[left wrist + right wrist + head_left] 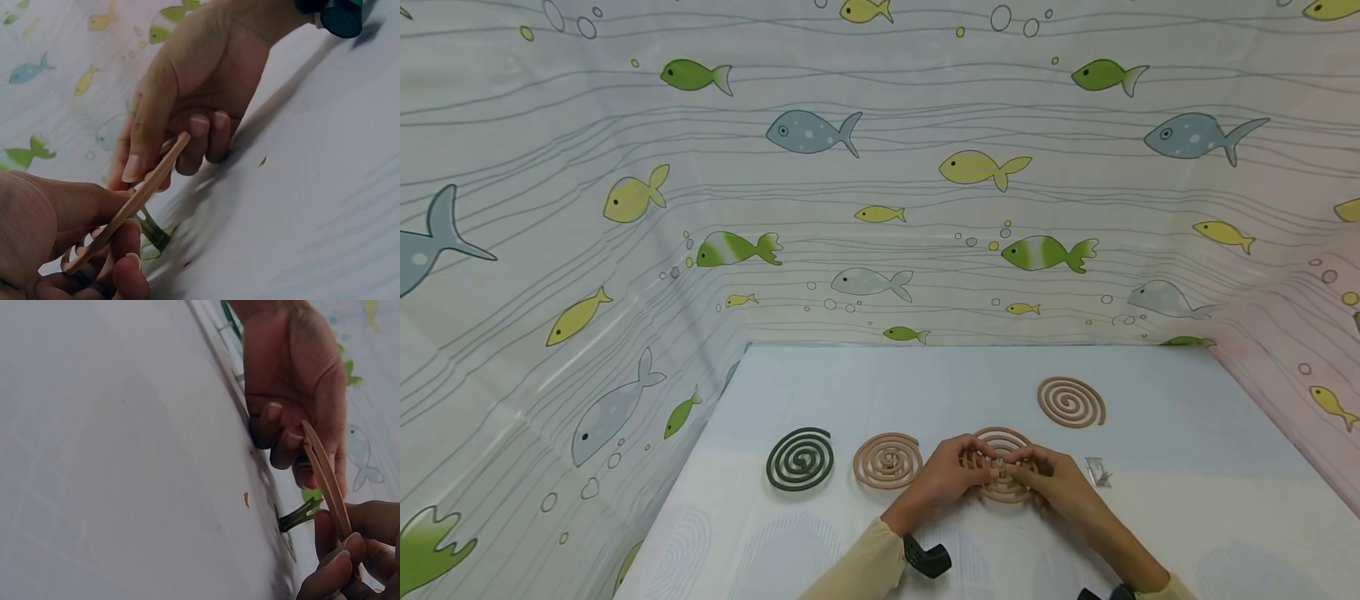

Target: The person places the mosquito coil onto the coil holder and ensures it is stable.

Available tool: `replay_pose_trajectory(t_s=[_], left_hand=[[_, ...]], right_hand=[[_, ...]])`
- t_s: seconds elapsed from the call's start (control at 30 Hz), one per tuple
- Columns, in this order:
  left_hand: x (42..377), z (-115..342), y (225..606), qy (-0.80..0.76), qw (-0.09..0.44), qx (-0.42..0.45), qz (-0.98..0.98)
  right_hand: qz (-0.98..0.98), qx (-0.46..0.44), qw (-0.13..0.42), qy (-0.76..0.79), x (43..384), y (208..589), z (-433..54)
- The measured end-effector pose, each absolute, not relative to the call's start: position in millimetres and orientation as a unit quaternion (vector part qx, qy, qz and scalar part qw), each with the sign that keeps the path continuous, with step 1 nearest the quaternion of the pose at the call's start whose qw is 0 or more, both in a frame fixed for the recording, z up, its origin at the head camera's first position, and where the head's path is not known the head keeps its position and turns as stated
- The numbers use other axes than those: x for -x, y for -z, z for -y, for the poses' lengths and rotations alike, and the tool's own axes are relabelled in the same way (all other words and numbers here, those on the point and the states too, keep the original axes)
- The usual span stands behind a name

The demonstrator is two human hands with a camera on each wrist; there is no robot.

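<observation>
Both hands hold a brown mosquito coil (1000,431) just above the white tabletop. My left hand (943,479) pinches its left side and my right hand (1060,479) its right side, with the thumbs near the centre. Seen edge-on in the left wrist view, the coil (125,212) is tilted, with fingers above and below it. Under it stands a small metal coil stand (300,515); whether the two touch at the centre is hidden by the fingers. Another flat metal stand (1097,472) lies to the right of my right hand.
To the left are a dark green coil (800,488) and a brown coil (887,487), each with a metal tip at its centre. A further brown coil (1071,402) lies back right. Small brown crumbs dot the tabletop (887,383). Fish-patterned sheets (925,83) wall the table.
</observation>
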State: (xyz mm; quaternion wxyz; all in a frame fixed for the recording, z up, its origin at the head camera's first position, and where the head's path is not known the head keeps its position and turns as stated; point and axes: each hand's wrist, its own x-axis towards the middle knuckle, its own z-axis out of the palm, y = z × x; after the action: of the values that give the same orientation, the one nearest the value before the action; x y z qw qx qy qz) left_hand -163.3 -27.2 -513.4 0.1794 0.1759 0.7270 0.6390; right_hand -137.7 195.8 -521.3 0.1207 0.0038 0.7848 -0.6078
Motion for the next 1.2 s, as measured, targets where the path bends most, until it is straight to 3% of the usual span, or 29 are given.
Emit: replay_pose_trajectory(t_s=[1.2], left_hand=[[162.0, 32.4, 513.2, -0.636, 0.178, -0.173, -0.731]], right_hand=[[-0.788, 0.009, 0.118, 0.605, 137.6, 521.2, -188.9]])
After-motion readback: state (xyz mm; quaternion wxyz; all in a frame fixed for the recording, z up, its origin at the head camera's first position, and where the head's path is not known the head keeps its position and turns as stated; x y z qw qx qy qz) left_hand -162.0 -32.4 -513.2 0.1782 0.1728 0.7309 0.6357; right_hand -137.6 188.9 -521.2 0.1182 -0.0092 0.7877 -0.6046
